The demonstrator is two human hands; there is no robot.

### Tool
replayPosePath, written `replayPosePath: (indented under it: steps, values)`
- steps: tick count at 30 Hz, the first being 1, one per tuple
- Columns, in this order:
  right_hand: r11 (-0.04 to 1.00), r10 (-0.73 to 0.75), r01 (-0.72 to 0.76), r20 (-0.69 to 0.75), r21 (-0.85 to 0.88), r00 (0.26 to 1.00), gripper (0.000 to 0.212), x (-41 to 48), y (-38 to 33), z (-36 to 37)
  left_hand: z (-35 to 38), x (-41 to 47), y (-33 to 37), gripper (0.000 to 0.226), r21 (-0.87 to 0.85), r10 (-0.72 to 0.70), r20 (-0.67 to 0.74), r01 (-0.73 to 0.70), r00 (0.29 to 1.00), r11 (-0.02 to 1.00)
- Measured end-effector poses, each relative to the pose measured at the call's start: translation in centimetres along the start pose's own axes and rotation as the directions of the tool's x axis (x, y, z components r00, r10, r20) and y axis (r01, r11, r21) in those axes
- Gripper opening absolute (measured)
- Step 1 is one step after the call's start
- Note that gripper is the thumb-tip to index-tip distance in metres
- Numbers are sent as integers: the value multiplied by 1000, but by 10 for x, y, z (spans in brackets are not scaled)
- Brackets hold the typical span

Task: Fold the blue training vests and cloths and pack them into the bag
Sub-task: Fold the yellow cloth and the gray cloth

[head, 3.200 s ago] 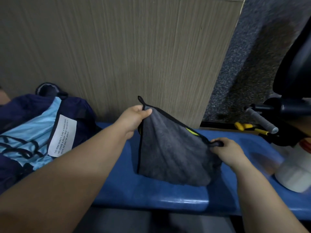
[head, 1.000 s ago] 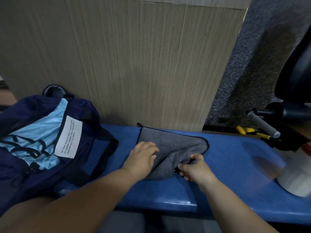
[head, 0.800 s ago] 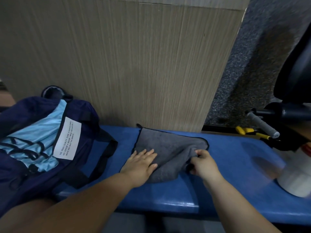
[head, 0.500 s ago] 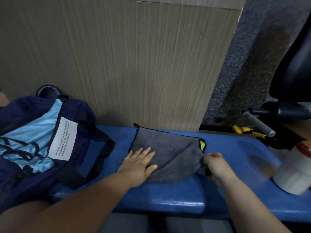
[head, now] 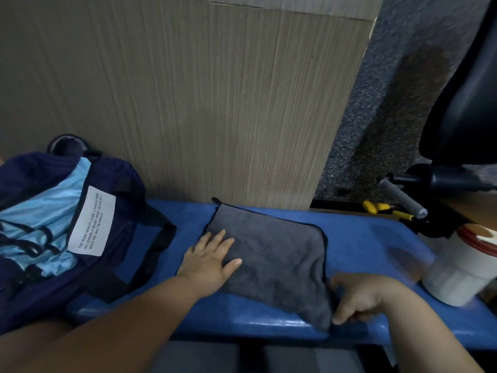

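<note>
Folding of the grey cloth (head: 269,254) is under way: it is spread on the bench (head: 363,232), pressed by the flat, straight-fingered left hand (head: 209,262), its near right corner pinched by the right hand (head: 357,297). Next, a leftward fold is likely needed, then packing into the bag (head: 126,211) at left.

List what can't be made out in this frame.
Head view:
- bag: left side cut off by the frame edge.
- right hand: fingers gripping the grey cloth corner hidden under the hand.
- white container: motion-blurred, cut off by right edge.
- yellow tool: too small to identify.
</note>
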State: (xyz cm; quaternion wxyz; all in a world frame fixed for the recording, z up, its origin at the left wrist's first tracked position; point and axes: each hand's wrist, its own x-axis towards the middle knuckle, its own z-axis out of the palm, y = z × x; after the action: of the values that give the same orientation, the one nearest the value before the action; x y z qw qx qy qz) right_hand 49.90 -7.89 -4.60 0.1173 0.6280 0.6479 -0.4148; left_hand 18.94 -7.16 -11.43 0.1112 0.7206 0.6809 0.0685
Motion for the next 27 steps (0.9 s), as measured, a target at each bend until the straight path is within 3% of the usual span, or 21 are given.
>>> replayPosePath:
  steps: [2, 4, 6, 8, 11, 15, 17, 21, 24, 27]
  values:
    - [988, 9, 2, -68, 153, 998, 31, 3, 0, 3, -5, 1, -4, 65, -75, -98, -107, 90, 989, 993]
    - [923, 4, 40, -114, 383, 994, 49, 8, -1, 3, -14, 2, -9, 57, -145, -229, -148, 208, 962, 967]
    - [820, -9, 73, -114, 567, 993, 62, 11, -7, 5, -23, 3, -13, 48, -159, -321, -54, 309, 946, 938]
    - [767, 6, 90, -148, 636, 989, 65, 18, -14, 11, -28, 4, -15, 43, -132, -352, 46, 355, 935, 926]
    - [845, 33, 140, -312, 516, 949, 66, 27, -21, 14, -30, 9, -21, 41, -234, -368, 85, 377, 926, 896]
    - [866, 16, 134, -294, 481, 956, 63, 16, -18, 3, -42, 15, -37, 42, -528, -417, 76, 392, 906, 754]
    - [920, 48, 35, -201, 390, 978, 60, 10, -16, 1, -52, 15, -45, 50, -468, -414, 109, 414, 904, 781]
    - [940, 129, -114, -26, 322, 991, 58, 15, -14, 7, -57, 16, -46, 62, -60, -378, 196, 396, 905, 916]
    - [924, 145, -48, -229, 380, 963, 55, 32, -14, 7, -52, 15, -38, 62, 1, -333, 166, 337, 928, 941]
    - [944, 185, -10, -503, 331, 844, 55, 52, -14, 7, -48, 20, -29, 58, -86, -304, 101, 313, 947, 946]
